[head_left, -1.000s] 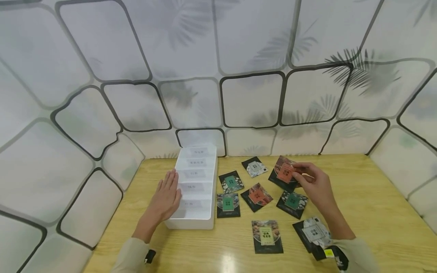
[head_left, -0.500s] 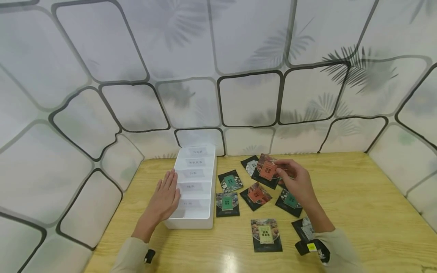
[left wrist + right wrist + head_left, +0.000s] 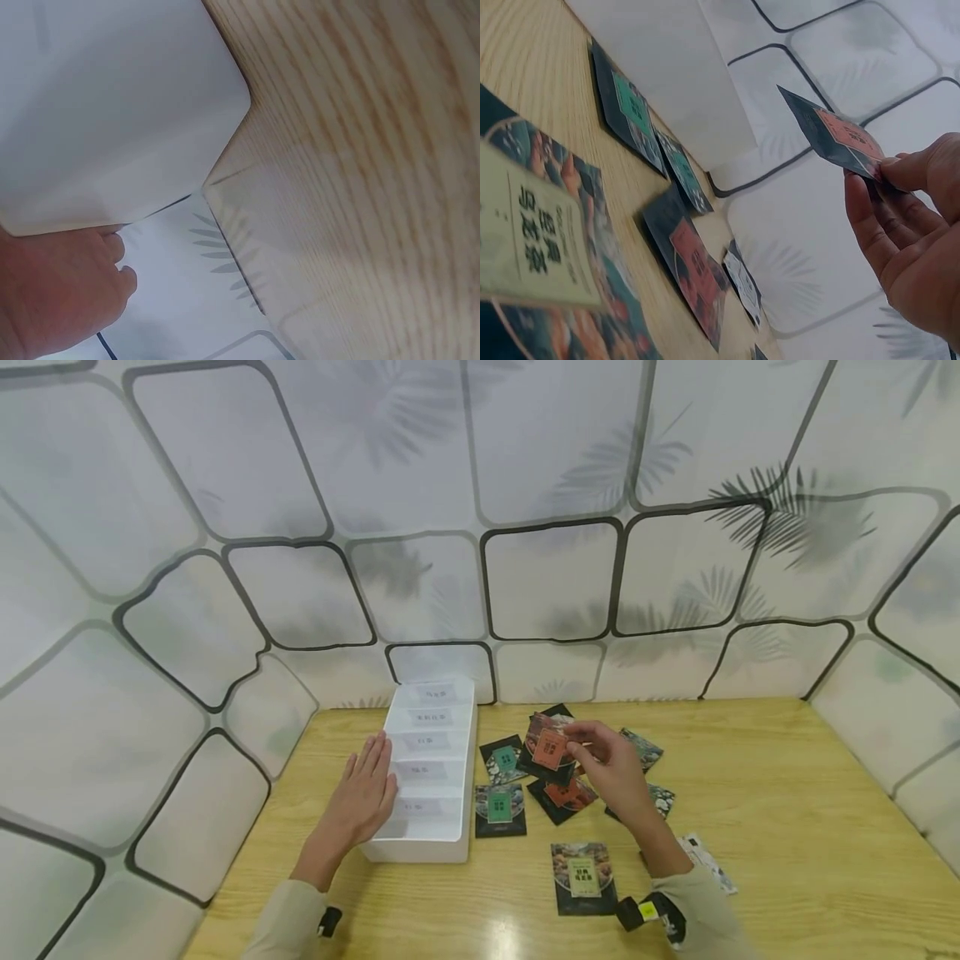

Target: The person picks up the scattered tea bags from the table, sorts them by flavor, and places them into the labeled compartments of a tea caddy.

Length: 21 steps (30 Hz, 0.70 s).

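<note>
My right hand (image 3: 611, 768) pinches a tea sachet (image 3: 546, 748) with a red label between thumb and fingers. In the right wrist view the sachet (image 3: 838, 135) is held up above the table. A second red-label sachet (image 3: 564, 798) lies partly behind it. My left hand (image 3: 362, 793) rests with straight fingers along the left rim of a white box (image 3: 450, 852). Paper labels mark the box's compartments, which run in a row from front to back. In the left wrist view the box's side (image 3: 150, 135) fills the upper left, above part of the hand (image 3: 64, 292).
Two green-label sachets (image 3: 500, 810) lie right of the box. A yellow-label sachet (image 3: 584, 878) lies at the front. More sachets, among them a patterned one (image 3: 641, 748), lie around my right arm. A patterned wall (image 3: 555, 581) borders the wooden table (image 3: 810, 827) at the back.
My right hand has carried the red-label sachet leftward toward the box, uncovering a patterned sachet at the right. My left hand has stayed at the box's rim.
</note>
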Each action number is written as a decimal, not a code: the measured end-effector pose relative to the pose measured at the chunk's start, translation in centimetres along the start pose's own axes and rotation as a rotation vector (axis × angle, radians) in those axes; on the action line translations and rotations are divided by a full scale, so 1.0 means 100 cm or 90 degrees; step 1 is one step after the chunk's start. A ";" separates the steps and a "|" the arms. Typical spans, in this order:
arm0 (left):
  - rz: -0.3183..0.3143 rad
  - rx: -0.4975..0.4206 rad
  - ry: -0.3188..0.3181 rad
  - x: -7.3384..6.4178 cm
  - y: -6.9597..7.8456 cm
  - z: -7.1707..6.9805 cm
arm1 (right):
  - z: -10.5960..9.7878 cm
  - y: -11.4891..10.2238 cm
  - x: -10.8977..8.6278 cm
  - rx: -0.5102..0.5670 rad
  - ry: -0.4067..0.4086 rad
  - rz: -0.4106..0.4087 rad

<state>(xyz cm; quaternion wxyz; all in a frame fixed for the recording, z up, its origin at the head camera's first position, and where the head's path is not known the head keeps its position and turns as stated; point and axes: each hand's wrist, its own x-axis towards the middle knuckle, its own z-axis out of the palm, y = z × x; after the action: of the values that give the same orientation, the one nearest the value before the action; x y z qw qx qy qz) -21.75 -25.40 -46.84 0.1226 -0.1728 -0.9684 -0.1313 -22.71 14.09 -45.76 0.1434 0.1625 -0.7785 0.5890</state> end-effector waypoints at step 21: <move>-0.016 0.011 -0.033 0.000 0.001 -0.001 | 0.061 -0.041 0.002 0.077 -0.032 0.012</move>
<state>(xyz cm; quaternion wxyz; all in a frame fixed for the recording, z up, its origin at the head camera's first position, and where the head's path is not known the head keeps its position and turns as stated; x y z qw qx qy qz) -21.68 -25.40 -46.71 0.0969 -0.1628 -0.9745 -0.1201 -21.37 7.12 -43.73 0.1081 0.1783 -0.7462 0.6322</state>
